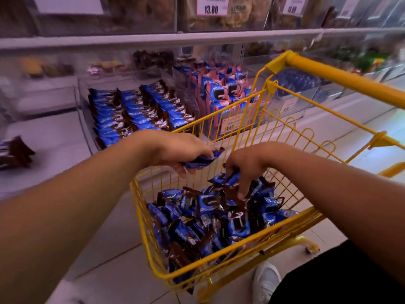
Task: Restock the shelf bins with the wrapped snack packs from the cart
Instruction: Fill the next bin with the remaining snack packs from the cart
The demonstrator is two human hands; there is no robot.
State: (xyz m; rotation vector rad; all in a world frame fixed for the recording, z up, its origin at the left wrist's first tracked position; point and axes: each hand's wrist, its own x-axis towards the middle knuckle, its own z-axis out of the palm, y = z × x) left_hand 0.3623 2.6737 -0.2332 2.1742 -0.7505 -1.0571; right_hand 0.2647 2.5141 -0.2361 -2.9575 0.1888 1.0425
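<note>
The left hand (175, 150) grips blue snack packs (200, 161) loosely above the yellow cart (219, 270); they may slip, while the right hand (245, 165) pinches another.

one head-worn view looks forward and down, close above the yellow cart (219, 268), shelf bins (135, 110) just beyond it.

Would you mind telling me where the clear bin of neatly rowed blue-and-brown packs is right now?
In the head view, the clear bin sits on the lower shelf, left of centre, just beyond the left hand and left of the yellow cart.
</note>
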